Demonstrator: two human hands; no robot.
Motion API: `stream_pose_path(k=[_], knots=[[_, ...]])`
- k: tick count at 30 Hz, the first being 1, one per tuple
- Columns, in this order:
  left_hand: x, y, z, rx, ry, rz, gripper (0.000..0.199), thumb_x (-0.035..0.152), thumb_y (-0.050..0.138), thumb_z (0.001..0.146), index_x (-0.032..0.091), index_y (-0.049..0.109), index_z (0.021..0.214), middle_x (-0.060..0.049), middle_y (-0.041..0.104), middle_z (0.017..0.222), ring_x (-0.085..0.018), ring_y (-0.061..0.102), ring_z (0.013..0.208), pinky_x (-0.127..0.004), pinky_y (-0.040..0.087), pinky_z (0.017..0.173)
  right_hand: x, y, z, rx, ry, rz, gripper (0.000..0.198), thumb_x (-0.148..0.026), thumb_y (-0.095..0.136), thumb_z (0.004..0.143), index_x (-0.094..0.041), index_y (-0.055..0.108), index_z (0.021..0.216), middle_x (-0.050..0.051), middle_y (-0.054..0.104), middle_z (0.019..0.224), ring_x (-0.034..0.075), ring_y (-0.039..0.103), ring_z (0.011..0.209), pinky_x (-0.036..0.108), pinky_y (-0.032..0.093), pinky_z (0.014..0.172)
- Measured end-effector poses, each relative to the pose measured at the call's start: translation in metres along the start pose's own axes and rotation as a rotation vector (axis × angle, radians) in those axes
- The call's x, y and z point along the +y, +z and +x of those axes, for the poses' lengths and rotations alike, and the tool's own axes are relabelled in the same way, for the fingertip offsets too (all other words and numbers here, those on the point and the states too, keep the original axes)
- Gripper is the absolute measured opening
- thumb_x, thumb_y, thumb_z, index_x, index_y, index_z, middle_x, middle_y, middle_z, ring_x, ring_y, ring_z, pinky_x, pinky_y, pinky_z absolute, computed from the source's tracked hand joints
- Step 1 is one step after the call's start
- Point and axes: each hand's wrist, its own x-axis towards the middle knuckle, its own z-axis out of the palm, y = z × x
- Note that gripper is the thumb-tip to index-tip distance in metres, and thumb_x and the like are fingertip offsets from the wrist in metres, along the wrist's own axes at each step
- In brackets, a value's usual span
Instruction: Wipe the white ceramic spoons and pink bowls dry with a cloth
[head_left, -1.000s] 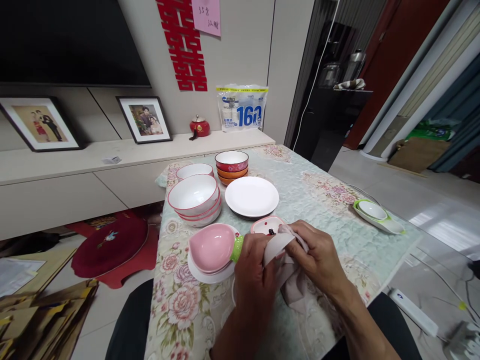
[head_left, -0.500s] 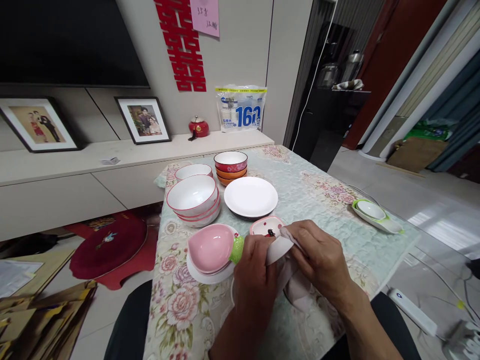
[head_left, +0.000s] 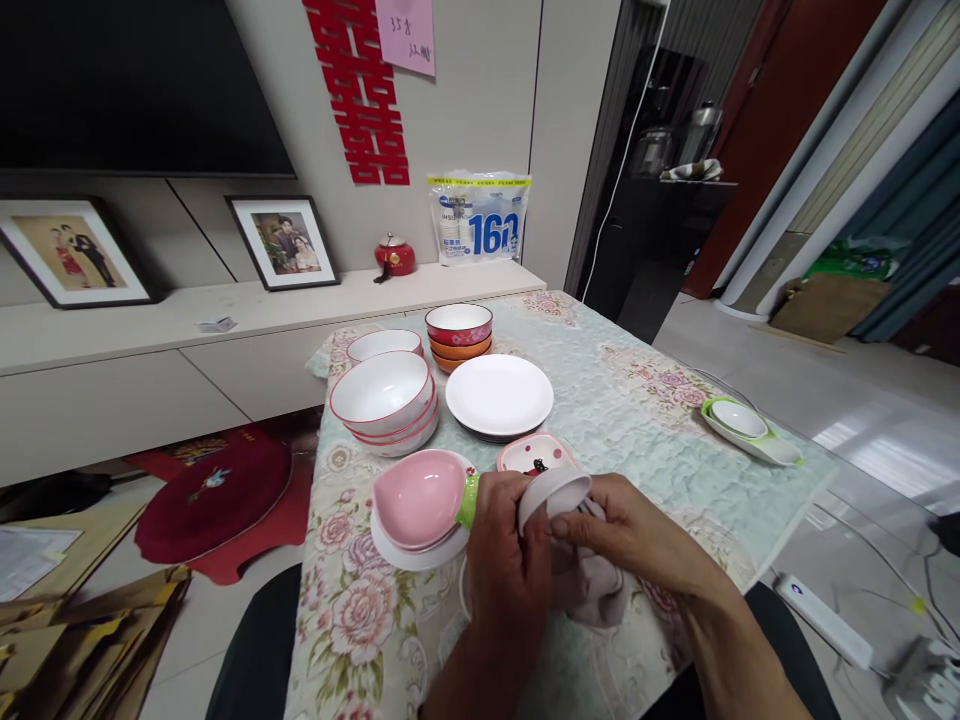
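Plate stack (head_left: 499, 394) is resting on the floral tablecloth (head_left: 592, 365), its top plate facing up. On the near side of the plate stack, slightly to its right, both hands are working close together on one white dish (head_left: 556, 487), which is tilting. The left hand (head_left: 508, 545) is clamping the dish at its left side, fingers curled. The right hand (head_left: 628, 528) is gripping a pale cloth (head_left: 596, 590) at the dish's right side, its thumb pointing toward the left hand; the cloth's loose end is hanging below. The spotted dish (head_left: 527, 455) is lying between the plate stack and the hands. The pink bowl (head_left: 418, 497) is sitting near-left of the plate stack, above a white saucer (head_left: 409, 560). Pink-rimmed bowls (head_left: 384, 395) are standing left of the plate stack, the red bowl (head_left: 469, 334) is topping orange bowls (head_left: 459, 352) behind it, and green-edged dishes (head_left: 750, 433) are lying well apart to its right.
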Motion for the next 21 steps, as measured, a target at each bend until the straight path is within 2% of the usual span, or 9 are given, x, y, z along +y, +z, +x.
stream_pose_path(k=[2, 3, 5, 7, 9, 13, 16, 19, 21], knots=[[0.002, 0.001, 0.0, 0.044, -0.084, -0.034, 0.01, 0.016, 0.05, 0.095, 0.02, 0.059, 0.095, -0.003, 0.059, 0.087, -0.019, 0.057, 0.08, -0.031, 0.046, 0.072, 0.002, -0.006, -0.002, -0.001, 0.02, 0.031, 0.029, -0.046, 0.063, 0.093, -0.018, 0.068, 0.088, 0.0, 0.066, 0.085, 0.018, 0.059, 0.081, 0.027, 0.046, 0.075], [0.004, 0.001, 0.001, 0.058, -0.144, -0.067, 0.009, 0.019, 0.05, 0.096, 0.02, 0.059, 0.093, -0.003, 0.059, 0.086, -0.019, 0.057, 0.077, -0.031, 0.047, 0.07, 0.005, -0.01, -0.002, 0.075, 0.036, 0.008, 0.031, -0.048, 0.062, 0.093, -0.018, 0.066, 0.086, 0.0, 0.064, 0.082, 0.017, 0.058, 0.079, 0.027, 0.046, 0.073], [0.008, 0.002, 0.003, 0.074, -0.313, -0.17, 0.011, 0.027, 0.053, 0.096, 0.021, 0.06, 0.091, -0.001, 0.059, 0.081, -0.017, 0.057, 0.067, -0.029, 0.048, 0.062, 0.014, -0.02, -0.002, 0.354, 0.064, -0.134, 0.036, -0.052, 0.057, 0.094, -0.019, 0.062, 0.081, -0.001, 0.06, 0.074, 0.017, 0.055, 0.072, 0.027, 0.042, 0.067], [0.011, 0.003, 0.005, 0.09, -0.502, -0.304, 0.015, 0.034, 0.057, 0.095, 0.021, 0.059, 0.087, 0.002, 0.057, 0.073, -0.014, 0.055, 0.056, -0.026, 0.046, 0.05, 0.027, -0.032, 0.0, 0.652, 0.071, -0.39, 0.039, -0.055, 0.053, 0.095, -0.02, 0.062, 0.08, 0.001, 0.059, 0.074, 0.02, 0.054, 0.073, 0.03, 0.041, 0.068], [0.013, 0.003, 0.008, 0.098, -0.648, -0.435, 0.019, 0.038, 0.06, 0.092, 0.021, 0.058, 0.085, 0.004, 0.056, 0.066, -0.012, 0.053, 0.049, -0.023, 0.042, 0.042, 0.042, -0.042, 0.003, 0.796, 0.068, -0.624, 0.04, -0.054, 0.048, 0.096, -0.02, 0.068, 0.091, 0.006, 0.065, 0.086, 0.026, 0.059, 0.087, 0.035, 0.044, 0.078], [0.011, 0.004, 0.011, 0.034, -0.762, -0.642, 0.019, 0.037, 0.06, 0.091, 0.018, 0.058, 0.091, 0.004, 0.06, 0.057, -0.012, 0.053, 0.046, -0.021, 0.043, 0.04, 0.068, -0.05, 0.007, 0.755, 0.124, -0.812, 0.049, -0.052, 0.04, 0.1, -0.018, 0.067, 0.122, 0.013, 0.067, 0.097, 0.031, 0.06, 0.101, 0.042, 0.048, 0.084], [0.01, 0.004, 0.011, 0.013, -0.796, -0.722, 0.02, 0.034, 0.061, 0.089, 0.016, 0.058, 0.097, 0.003, 0.062, 0.057, -0.013, 0.055, 0.047, -0.022, 0.045, 0.041, 0.07, -0.046, 0.009, 0.728, 0.089, -0.866, 0.046, -0.05, 0.047, 0.098, -0.018, 0.067, 0.126, 0.016, 0.069, 0.11, 0.035, 0.059, 0.109, 0.051, 0.047, 0.091], [0.011, 0.006, 0.011, 0.0, -0.818, -0.759, 0.023, 0.033, 0.062, 0.088, 0.016, 0.057, 0.102, 0.002, 0.063, 0.064, -0.013, 0.058, 0.048, -0.022, 0.046, 0.039, 0.051, -0.036, 0.007, 0.754, -0.18, -0.811, 0.033, -0.039, 0.054, 0.098, -0.02, 0.069, 0.119, 0.015, 0.069, 0.113, 0.032, 0.06, 0.11, 0.05, 0.049, 0.092], [0.011, 0.006, 0.011, -0.018, -0.821, -0.767, 0.024, 0.034, 0.06, 0.09, 0.016, 0.057, 0.105, 0.002, 0.063, 0.065, -0.013, 0.058, 0.048, -0.021, 0.046, 0.038, 0.032, -0.028, 0.002, 0.66, -0.402, -0.684, 0.021, -0.027, 0.055, 0.099, -0.023, 0.07, 0.113, 0.01, 0.068, 0.105, 0.025, 0.065, 0.099, 0.041, 0.053, 0.084]])
